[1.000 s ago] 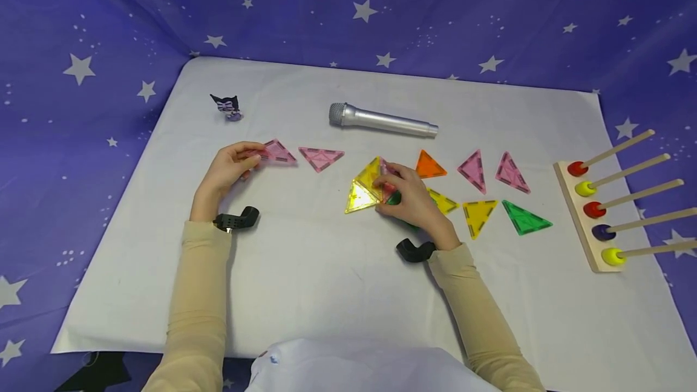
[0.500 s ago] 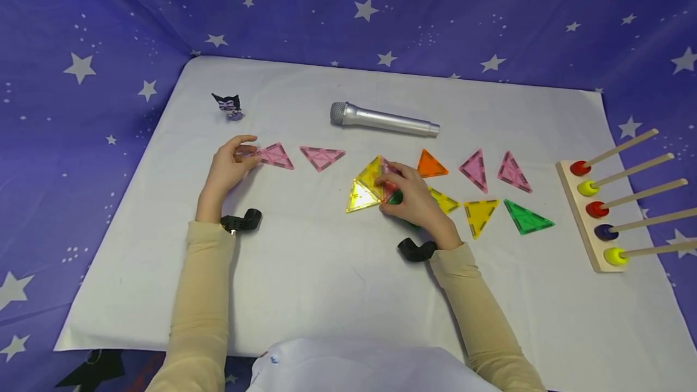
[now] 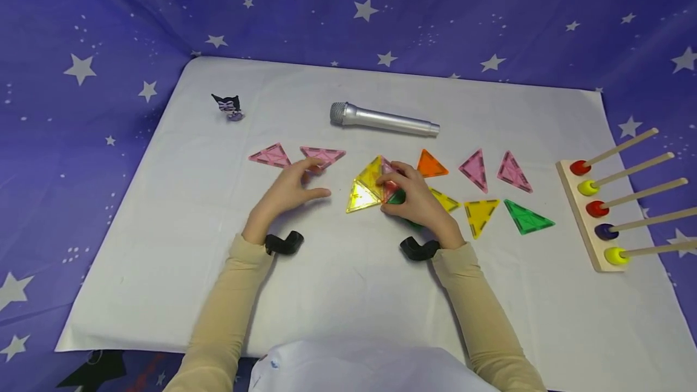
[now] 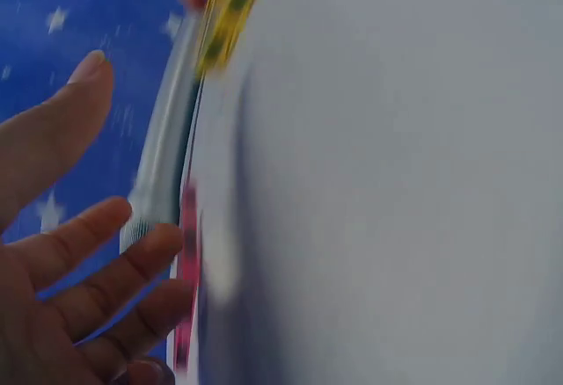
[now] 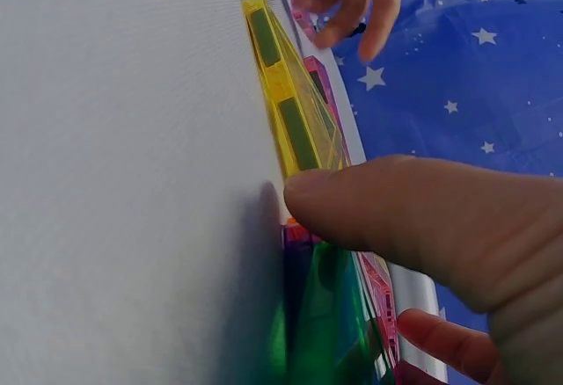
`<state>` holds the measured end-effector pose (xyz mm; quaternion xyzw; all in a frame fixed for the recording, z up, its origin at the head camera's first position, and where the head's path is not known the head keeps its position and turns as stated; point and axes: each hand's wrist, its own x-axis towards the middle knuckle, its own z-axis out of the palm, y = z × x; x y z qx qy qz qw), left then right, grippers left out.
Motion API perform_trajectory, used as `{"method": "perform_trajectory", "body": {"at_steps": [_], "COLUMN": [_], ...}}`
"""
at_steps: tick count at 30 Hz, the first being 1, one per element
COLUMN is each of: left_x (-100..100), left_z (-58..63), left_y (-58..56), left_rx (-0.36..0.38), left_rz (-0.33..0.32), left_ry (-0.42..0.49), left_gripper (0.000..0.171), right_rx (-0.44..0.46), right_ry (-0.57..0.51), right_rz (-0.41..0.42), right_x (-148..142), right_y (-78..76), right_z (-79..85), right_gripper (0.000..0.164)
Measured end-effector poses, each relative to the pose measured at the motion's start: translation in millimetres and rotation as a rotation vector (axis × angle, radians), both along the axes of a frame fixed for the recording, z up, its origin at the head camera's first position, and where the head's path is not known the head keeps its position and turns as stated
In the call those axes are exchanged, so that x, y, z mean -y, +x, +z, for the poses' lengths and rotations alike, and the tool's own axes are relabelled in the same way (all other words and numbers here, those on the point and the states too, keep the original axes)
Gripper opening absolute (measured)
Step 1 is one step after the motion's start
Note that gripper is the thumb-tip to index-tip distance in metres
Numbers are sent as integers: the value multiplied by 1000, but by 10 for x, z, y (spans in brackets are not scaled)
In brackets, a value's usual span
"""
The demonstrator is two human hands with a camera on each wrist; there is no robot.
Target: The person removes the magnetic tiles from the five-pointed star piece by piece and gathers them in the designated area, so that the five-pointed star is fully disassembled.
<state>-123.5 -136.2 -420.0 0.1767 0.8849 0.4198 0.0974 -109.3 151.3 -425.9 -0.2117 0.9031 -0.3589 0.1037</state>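
My left hand (image 3: 288, 191) is over the table with fingers and thumb spread, holding nothing. Its fingertips partly cover a pink triangular magnetic tile (image 3: 316, 152); another pink tile (image 3: 271, 155) lies to the left. In the left wrist view, the spread fingers (image 4: 114, 293) are beside a pink tile edge (image 4: 187, 271). My right hand (image 3: 416, 201) grips a joined group of magnetic tiles, thumb at the near side and fingers curled over the far side. Yellow tiles (image 3: 360, 196), a pink-red one (image 3: 387, 166) and a green one (image 5: 321, 315) make up the group, partly hidden by the hand.
A silver microphone (image 3: 386, 121) lies behind the tiles; a small figurine (image 3: 229, 107) stands back left. Orange (image 3: 431, 164), pink (image 3: 474, 171), yellow (image 3: 480, 216) and green (image 3: 527, 218) tiles lie to the right. A wooden peg board (image 3: 587, 222) stands at the right edge.
My left hand has let go of the leftmost pink tile, which now lies flat, and has moved right toward the second pink tile. The right hand has stayed on the tile group.
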Motion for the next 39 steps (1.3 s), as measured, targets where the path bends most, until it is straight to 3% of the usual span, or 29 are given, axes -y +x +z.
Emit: {"method": "perform_trajectory", "body": {"at_steps": [4, 8, 15, 22, 31, 39], "left_x": [-323, -510, -582, -601, -544, -443], "left_z": [-19, -56, -133, -162, -200, -197], "left_y": [53, 61, 56, 49, 6, 17], "left_rx": [-7, -53, -59, -87, -134, -93], "left_rz": [-106, -127, -108, -112, -143, -139], "left_ry": [-81, -146, -207, -230, -188, -36], "left_gripper": [70, 77, 83, 74, 66, 66], "right_rx": [9, 15, 24, 13, -14, -4], "right_ry": [7, 8, 13, 28, 38, 23], "right_rz": [-1, -6, -1, -5, -23, -52], "right_x": [1, -2, -1, 0, 30, 36], "right_y": [-4, -8, -11, -11, -19, -11], "right_z": [2, -2, -12, -6, -29, -26], "right_gripper": [43, 43, 43, 43, 43, 44]}}
